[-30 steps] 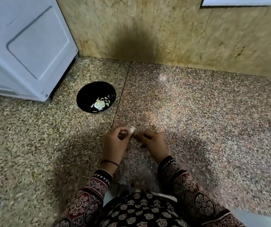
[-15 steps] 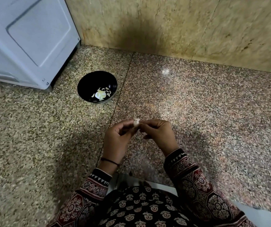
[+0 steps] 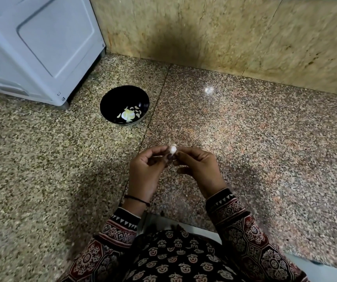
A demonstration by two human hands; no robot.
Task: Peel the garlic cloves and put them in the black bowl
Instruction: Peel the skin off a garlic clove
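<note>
1. White metal, the appliance (image 3: 37,43) fills your far-left corner against the tan stone wall (image 3: 224,37). It plays no part in the task, but its front corner stands near the bowl, so there is little spare room on that side.
2. The black bowl (image 3: 112,98) sits on the speckled granite floor (image 3: 265,149), forward and to the left of your hands and well apart from them. Pale garlic pieces (image 3: 128,115) lie toward its near side. I cannot tell whether every piece is a peeled clove.
3. Your left hand (image 3: 145,169) has its fingers curled, with thumb and fingertips pinching the clove's left side. It is the nearer of your 2 hands to the bowl, so I judge it better placed to carry the clove there.
4. The garlic clove (image 3: 172,149) is held in the air between the fingertips of both hands, above the floor. It looks white. It is too small to make out its long axis or how much skin is left on it.
5. Your right hand (image 3: 200,167) also has its fingers curled, pinching the clove's right side from the side away from the bowl. It likely does the stripping, and once it lets go the clove's way lies forward-left, clear of this hand.
</note>
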